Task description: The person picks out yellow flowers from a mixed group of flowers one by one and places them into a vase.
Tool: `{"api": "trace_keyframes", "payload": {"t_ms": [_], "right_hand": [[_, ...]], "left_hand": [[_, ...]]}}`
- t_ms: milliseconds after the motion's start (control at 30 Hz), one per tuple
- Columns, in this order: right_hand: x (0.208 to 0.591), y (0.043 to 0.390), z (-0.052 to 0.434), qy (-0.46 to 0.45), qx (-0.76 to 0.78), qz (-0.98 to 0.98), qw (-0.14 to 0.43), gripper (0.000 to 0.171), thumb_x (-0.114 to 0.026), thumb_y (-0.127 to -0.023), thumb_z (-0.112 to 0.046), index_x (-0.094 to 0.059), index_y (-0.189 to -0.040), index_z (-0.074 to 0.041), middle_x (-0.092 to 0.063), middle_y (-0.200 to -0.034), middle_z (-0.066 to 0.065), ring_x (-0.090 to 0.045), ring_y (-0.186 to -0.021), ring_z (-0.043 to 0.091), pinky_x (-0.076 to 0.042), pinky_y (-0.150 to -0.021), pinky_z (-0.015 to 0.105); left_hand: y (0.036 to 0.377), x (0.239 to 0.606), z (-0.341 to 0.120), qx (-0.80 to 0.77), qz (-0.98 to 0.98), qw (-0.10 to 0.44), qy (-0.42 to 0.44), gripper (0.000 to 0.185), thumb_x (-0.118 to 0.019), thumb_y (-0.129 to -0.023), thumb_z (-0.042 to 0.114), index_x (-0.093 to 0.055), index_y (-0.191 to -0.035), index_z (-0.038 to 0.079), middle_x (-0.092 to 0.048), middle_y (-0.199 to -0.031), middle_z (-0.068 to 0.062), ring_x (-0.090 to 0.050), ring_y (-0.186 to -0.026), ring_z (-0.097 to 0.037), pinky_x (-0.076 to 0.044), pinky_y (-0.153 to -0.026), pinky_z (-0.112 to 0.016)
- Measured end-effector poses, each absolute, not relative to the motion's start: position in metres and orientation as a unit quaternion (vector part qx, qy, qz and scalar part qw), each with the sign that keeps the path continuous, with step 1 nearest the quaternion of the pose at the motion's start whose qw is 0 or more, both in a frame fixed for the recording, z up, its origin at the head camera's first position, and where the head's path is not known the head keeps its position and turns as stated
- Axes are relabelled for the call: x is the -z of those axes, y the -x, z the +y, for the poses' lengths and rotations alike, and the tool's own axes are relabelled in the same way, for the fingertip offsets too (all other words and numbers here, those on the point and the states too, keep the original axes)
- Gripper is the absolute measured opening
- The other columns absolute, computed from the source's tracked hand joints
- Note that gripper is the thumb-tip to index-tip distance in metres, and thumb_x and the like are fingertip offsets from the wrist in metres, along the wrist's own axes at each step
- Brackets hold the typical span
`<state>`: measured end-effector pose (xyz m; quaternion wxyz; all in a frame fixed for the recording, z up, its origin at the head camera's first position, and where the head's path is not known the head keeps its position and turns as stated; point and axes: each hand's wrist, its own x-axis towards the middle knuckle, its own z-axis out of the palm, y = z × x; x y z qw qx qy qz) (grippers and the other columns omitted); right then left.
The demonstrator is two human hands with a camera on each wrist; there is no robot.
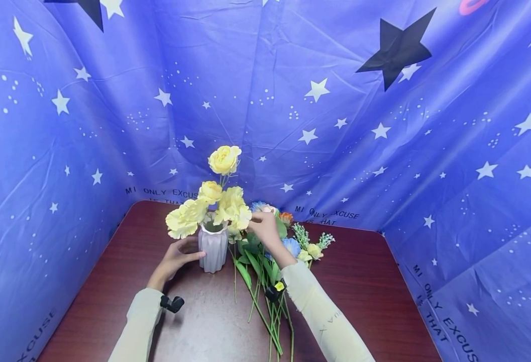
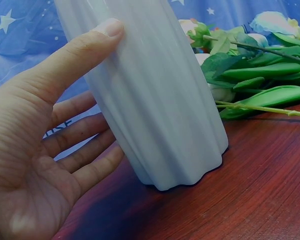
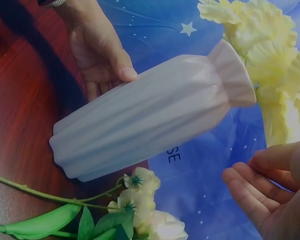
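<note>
A pale fluted vase (image 1: 213,249) stands upright on the table, with several yellow flowers (image 1: 231,206) rising from its mouth. My left hand (image 1: 178,259) holds the vase from the left side. Its thumb (image 2: 97,42) lies along the fluted wall, while the other fingers reach round behind and their tips are hidden. My right hand (image 1: 265,229) is at the right edge of the yellow blooms. In the right wrist view, its loosely bent fingers (image 3: 247,195) come right beside the lower yellow petals (image 3: 282,120), with nothing visible in their grasp.
Right of the vase lies a pile of loose artificial flowers with green leaves (image 1: 243,271), blue blooms (image 1: 291,246) and long stems (image 1: 270,322) pointing toward the front. A blue star-patterned cloth (image 1: 265,100) hangs around the back and sides of the dark red table (image 1: 360,301).
</note>
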<state>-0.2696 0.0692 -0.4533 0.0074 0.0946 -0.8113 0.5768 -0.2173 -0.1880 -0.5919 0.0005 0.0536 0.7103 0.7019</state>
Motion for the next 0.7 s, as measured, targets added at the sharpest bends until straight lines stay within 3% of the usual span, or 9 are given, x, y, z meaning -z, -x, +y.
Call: {"api": "trace_keyframes", "payload": {"t_ms": [200,367,500,700], "right_hand": [[0.458,0.272,0.075,-0.079,-0.588,-0.805,-0.008,0.016,-0.066,-0.092,0.004,-0.075,-0.103,0.011,-0.074,-0.098,0.029,-0.071,-0.07,0.012,-0.064,-0.076,0.034],[0.461,0.274,0.077,-0.067,-0.596,-0.8,-0.013,0.017,-0.067,-0.093,0.003,-0.074,-0.105,0.012,-0.074,-0.1,0.03,-0.075,-0.071,0.019,-0.063,-0.081,0.043],[0.466,0.276,0.078,-0.052,-0.601,-0.797,-0.015,0.016,-0.066,-0.092,0.004,-0.075,-0.104,0.011,-0.074,-0.1,0.028,-0.077,-0.075,0.026,-0.064,-0.079,0.038],[0.472,0.277,0.081,-0.051,-0.599,-0.799,-0.007,0.015,-0.067,-0.09,0.003,-0.075,-0.1,0.011,-0.076,-0.093,0.026,-0.077,-0.073,0.027,-0.064,-0.074,0.036]], "left_hand": [[0.217,0.592,-0.188,-0.703,0.709,-0.001,-0.055,0.053,-0.077,-0.086,-0.001,-0.055,-0.132,-0.016,-0.06,-0.128,-0.038,-0.067,-0.097,-0.001,-0.057,-0.085,-0.02],[0.218,0.592,-0.188,-0.704,0.708,-0.003,-0.055,0.053,-0.077,-0.086,-0.002,-0.055,-0.132,-0.016,-0.06,-0.128,-0.038,-0.067,-0.097,-0.001,-0.057,-0.084,-0.02],[0.218,0.593,-0.188,-0.704,0.709,-0.003,-0.055,0.054,-0.078,-0.086,0.0,-0.054,-0.132,-0.016,-0.06,-0.128,-0.038,-0.067,-0.097,-0.001,-0.057,-0.085,-0.02],[0.217,0.592,-0.188,-0.703,0.709,-0.001,-0.055,0.054,-0.078,-0.087,0.0,-0.054,-0.133,-0.016,-0.06,-0.128,-0.038,-0.067,-0.098,-0.001,-0.057,-0.085,-0.021]]}}
